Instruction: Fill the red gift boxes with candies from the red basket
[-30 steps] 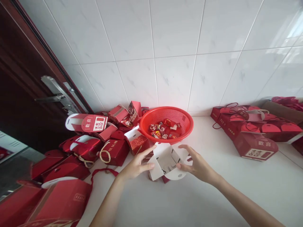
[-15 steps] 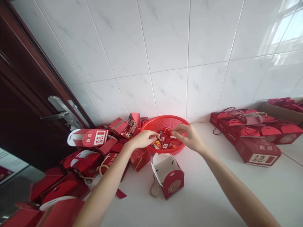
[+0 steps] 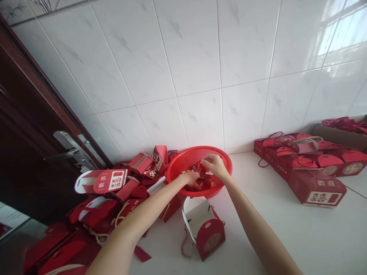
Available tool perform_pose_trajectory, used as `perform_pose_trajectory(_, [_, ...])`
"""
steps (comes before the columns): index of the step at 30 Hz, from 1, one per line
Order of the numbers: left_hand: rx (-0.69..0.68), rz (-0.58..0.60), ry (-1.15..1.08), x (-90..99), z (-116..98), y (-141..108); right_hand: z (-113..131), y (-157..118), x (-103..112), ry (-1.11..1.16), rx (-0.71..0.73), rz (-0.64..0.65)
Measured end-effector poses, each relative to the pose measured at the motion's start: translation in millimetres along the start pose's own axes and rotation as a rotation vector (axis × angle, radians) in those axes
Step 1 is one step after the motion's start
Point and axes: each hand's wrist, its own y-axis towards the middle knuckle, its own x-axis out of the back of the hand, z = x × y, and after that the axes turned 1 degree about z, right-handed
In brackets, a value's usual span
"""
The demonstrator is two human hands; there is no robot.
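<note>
My left hand (image 3: 191, 179) is down inside the red plastic basket (image 3: 197, 152), its fingers curled among small red wrapped candies (image 3: 210, 182). What lies under those fingertips is hidden. Over the basket's right side, my right hand (image 3: 215, 165) is bent at the wrist with thumb and fingers pinched together on a small red wrapped candy. Just in front of the basket, a red gift box (image 3: 210, 238) with a white inside stands with its top open and a rope handle hanging at its left.
A heap of red gift boxes (image 3: 103, 181) lies at the left, beside a dark door with a metal handle (image 3: 69, 147). Closed red boxes (image 3: 315, 187) stand in rows at the right, near a cardboard box (image 3: 341, 133). A tiled wall (image 3: 197, 118) rises behind.
My left hand has moved rightward and deeper into the basket. My right hand has shifted slightly left and is still over the basket. The camera view has tilted up a little.
</note>
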Motion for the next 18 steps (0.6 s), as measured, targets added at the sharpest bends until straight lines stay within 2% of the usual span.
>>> perform_pose_trajectory(5, [-0.057, -0.079, -0.138, 10.9, 5.5, 2.3, -17.6, 4.1, 0.9, -0.035, -0.167, 0.021])
perform_pose_trajectory(11, [-0.214, -0.216, -0.427, 12.5, -2.9, 4.4, -18.7, 4.0, 2.4, 0.004, -0.283, -0.046])
perform_pose_trajectory(14, [-0.289, -0.248, -0.6, 12.1, -5.8, 3.3, -19.0, 3.7, 2.4, 0.03, -0.302, 0.005])
perform_pose_trajectory(18, [-0.28, -0.237, -0.634, 13.2, -7.0, -0.3, -22.8, 5.0, 1.5, 0.141, -0.264, 0.09])
